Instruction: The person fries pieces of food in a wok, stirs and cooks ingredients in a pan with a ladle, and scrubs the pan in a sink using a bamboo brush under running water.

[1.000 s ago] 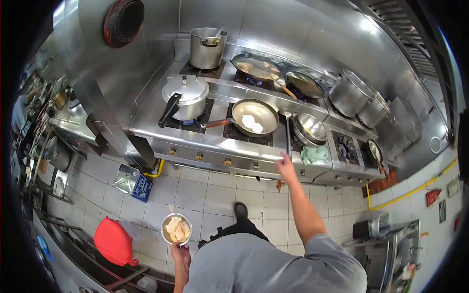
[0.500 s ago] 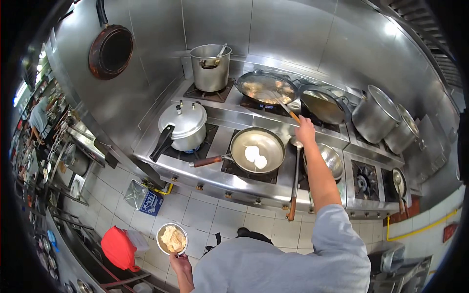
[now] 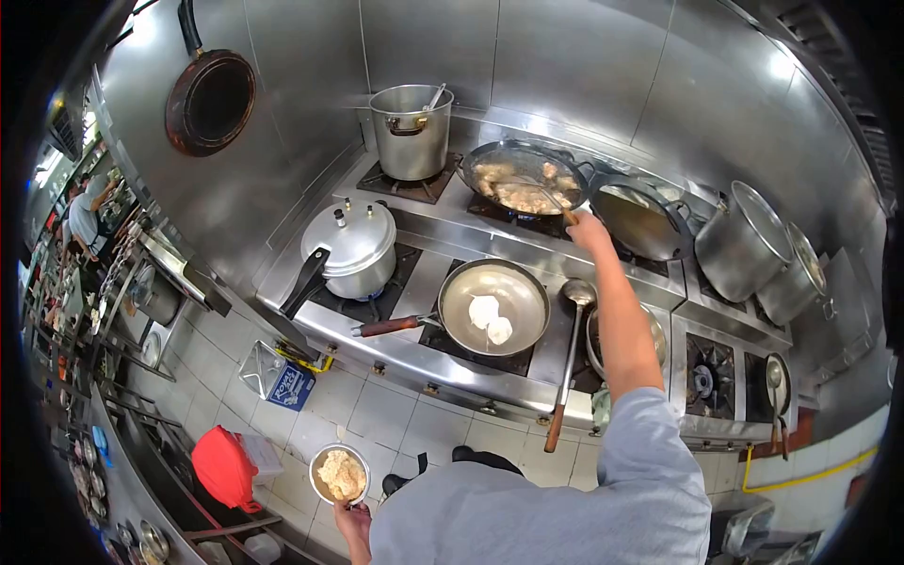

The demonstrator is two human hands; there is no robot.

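The person's right hand (image 3: 588, 233) is wrapped around the wooden handle (image 3: 570, 217) of a utensil, its fingers closed on it near the wok's near edge. The utensil's metal end reaches down among the browned food (image 3: 524, 197) in the dark wok (image 3: 468, 174), which sits on a back burner (a little blue flame shows beneath). Low at the person's other side, the left hand (image 3: 352, 520) grips the near rim of a small metal bowl (image 3: 314, 474), fingers underneath; exactly how the fingertips press is hidden. A pale, lumpy mixture (image 3: 341, 476) lies in that bowl, which is held above the tiled floor (image 3: 372, 428), well apart from the stove.

On the front row, a frying pan (image 3: 468, 331) holds two white lumps (image 3: 484, 311) lying side by side, its handle pointing toward the pressure cooker (image 3: 348, 247). A long ladle (image 3: 571, 356) lies just beside the pan, its wooden end jutting past the stove's front edge. A second wok (image 3: 633, 233), holding brownish liquid, stands right next to the first, and a tall open pot (image 3: 411, 146) stands on its other side (something metallic leans inside it). Two large pots (image 3: 744, 245) stand farther along.
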